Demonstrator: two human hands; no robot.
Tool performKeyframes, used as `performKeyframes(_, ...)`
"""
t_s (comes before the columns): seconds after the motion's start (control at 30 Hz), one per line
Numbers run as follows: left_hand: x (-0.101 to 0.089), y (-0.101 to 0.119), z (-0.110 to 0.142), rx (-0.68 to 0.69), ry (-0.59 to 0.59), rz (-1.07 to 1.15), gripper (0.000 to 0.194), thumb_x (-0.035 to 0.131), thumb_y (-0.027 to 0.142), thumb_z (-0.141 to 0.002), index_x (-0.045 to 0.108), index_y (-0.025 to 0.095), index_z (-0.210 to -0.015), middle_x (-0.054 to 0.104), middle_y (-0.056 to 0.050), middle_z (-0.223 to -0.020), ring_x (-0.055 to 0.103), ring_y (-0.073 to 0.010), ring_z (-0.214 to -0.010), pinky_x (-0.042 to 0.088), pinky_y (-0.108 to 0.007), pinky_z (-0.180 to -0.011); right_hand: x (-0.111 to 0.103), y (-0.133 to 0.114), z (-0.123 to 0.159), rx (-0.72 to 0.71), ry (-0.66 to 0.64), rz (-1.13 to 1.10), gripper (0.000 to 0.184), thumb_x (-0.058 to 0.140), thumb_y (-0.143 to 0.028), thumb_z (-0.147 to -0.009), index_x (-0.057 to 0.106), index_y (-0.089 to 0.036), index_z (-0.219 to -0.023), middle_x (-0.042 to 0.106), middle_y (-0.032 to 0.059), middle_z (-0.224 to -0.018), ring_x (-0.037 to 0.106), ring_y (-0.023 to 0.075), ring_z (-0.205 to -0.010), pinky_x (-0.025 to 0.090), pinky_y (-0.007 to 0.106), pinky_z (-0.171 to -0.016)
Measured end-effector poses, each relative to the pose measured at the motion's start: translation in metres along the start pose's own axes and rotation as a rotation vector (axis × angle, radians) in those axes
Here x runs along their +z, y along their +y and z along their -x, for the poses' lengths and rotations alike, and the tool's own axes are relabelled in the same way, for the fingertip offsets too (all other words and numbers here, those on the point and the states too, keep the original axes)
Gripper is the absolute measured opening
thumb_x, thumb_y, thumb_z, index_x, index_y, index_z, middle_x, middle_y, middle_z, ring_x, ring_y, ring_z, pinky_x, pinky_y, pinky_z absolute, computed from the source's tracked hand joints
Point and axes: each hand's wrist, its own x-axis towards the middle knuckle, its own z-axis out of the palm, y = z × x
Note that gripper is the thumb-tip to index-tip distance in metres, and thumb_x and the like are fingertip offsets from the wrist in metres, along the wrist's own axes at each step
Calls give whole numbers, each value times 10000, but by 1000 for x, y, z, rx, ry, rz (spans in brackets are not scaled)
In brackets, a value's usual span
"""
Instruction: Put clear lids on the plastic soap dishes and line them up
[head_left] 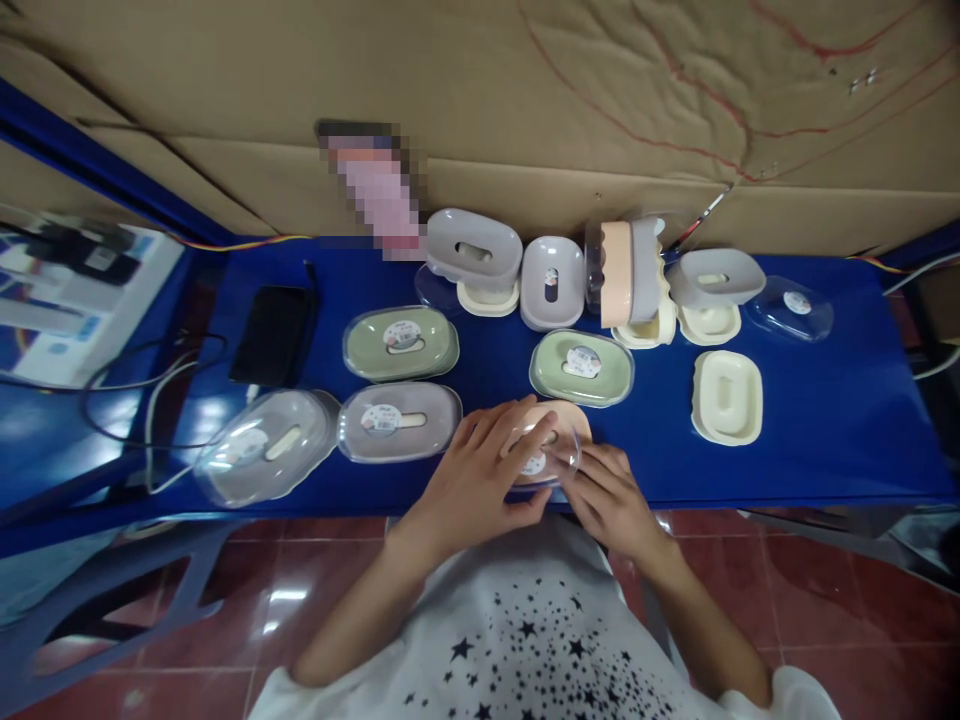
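At the front edge of the table, my left hand (476,475) reaches over a clear plastic lid (568,466) with a round label, gripping it from the left and top. My right hand (611,495) has its fingers closed on the lid's right edge. Behind and under the lid is a peach soap box (574,415), partly hidden by my fingers. The lid looks tilted; whether it is seated cannot be made out. Just behind stands a green soap box (555,380) with a labelled clear lid. A grey lidded soap box (424,430) lies left of my left hand.
Grey soap boxes (553,270) and an upright peach one (616,270) stand at the back. A cream tray (727,400) and a loose clear lid (795,305) lie right. Another green box (382,345), a black phone (270,335) and cables are left.
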Motion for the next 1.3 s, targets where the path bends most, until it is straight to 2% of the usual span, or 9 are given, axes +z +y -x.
performKeyframes(0.17,1,5,-7,3,-38,11,895,665,362,-956,198,301,-1717,492,-167,-1666,525,-372,-1491,476,-584,-1172,-1,3,5,136,228,-162,392,607,-96,-1023,696,-287,-1354,745,91,-1313,720,268,-1226,611,472,-1013)
performKeyframes(0.3,3,10,-17,18,-90,-29,847,647,356,-952,267,242,-1700,462,-172,-1691,513,-376,-1493,446,-586,-1187,0,4,13,370,334,-206,415,535,-164,-1066,624,-290,-1452,717,112,-1367,708,281,-1270,616,497,-1054)
performKeyframes(0.37,6,10,-20,29,-112,-56,782,613,369,-985,305,217,-1688,446,-174,-1704,511,-368,-1493,428,-586,-1194,-1,5,16,373,293,-206,466,503,-226,-1094,533,-284,-1555,656,131,-1479,651,298,-1374,589,526,-1113)
performKeyframes(0.5,12,9,-24,47,-136,-68,729,581,438,-1031,336,207,-1677,418,-175,-1724,495,-363,-1509,426,-586,-1196,-5,9,13,192,52,-91,599,547,-386,-1103,389,-316,-1676,424,124,-1712,446,346,-1572,523,574,-1198)
performKeyframes(0.57,12,8,-25,48,-142,-58,735,587,456,-1039,324,216,-1682,402,-177,-1732,482,-363,-1522,440,-584,-1192,-7,10,10,161,6,-48,640,561,-400,-1101,341,-342,-1700,360,108,-1747,398,341,-1600,509,573,-1214)
performKeyframes(0.7,10,1,-18,21,-105,-34,765,625,532,-1041,308,273,-1687,366,-174,-1746,450,-384,-1550,427,-621,-1220,-9,11,7,172,14,-29,633,556,-367,-1107,338,-358,-1701,371,100,-1728,421,322,-1579,513,548,-1215)
performKeyframes(0.83,14,-8,0,-17,-91,74,975,681,688,-964,199,304,-1720,366,-190,-1734,390,-408,-1588,439,-631,-1232,-8,12,8,190,14,-32,649,579,-393,-1097,341,-376,-1700,386,93,-1714,444,333,-1556,524,544,-1207)
performKeyframes(1.0,29,-17,11,-60,-79,148,969,735,586,-971,183,317,-1720,386,-174,-1720,388,-378,-1590,422,-598,-1267,-7,15,5,206,-30,-35,832,713,-516,-1011,286,-408,-1718,375,103,-1710,456,366,-1533,524,596,-1199)
performKeyframes(1.3,34,-15,10,-7,-40,1,958,633,654,-1004,153,256,-1732,398,-210,-1713,450,-397,-1543,468,-590,-1206,-3,20,10,167,24,-24,778,684,-342,-1054,280,-435,-1713,281,13,-1798,476,310,-1567,542,514,-1235)
